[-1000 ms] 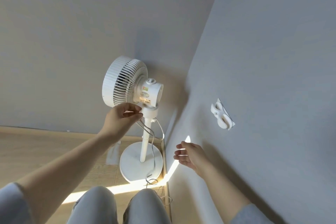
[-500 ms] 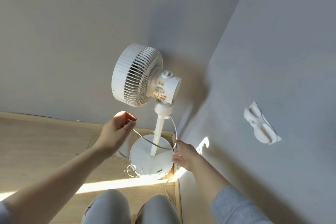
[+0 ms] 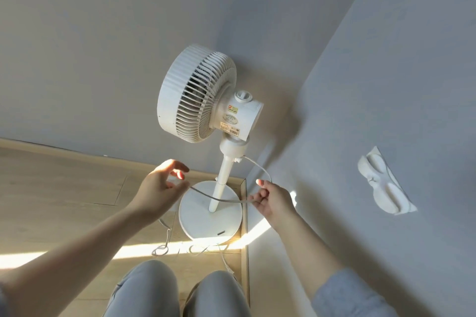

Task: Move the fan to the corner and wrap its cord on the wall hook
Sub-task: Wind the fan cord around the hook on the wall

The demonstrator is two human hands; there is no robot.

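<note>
A white pedestal fan (image 3: 201,95) stands upright in the corner where two grey walls meet, its round base (image 3: 206,224) on the wooden floor. Its white cord (image 3: 219,198) leaves the neck, loops to the right and runs taut across the front of the pole between my hands. My left hand (image 3: 161,188) pinches the cord left of the base. My right hand (image 3: 273,199) grips it at the right, close to the wall. A white double wall hook (image 3: 383,188) is fixed on the right wall, right of my right hand. Slack cord (image 3: 164,247) lies on the floor.
My knees in grey trousers (image 3: 177,291) are at the bottom, just in front of the fan base. A wooden skirting board (image 3: 246,239) runs along the right wall. A sunlit strip crosses the floor under the base.
My left hand came down from the fan's neck with the cord. My right hand reached in and took the cord near the wall, and now holds it a little higher, stretched across the pole.
</note>
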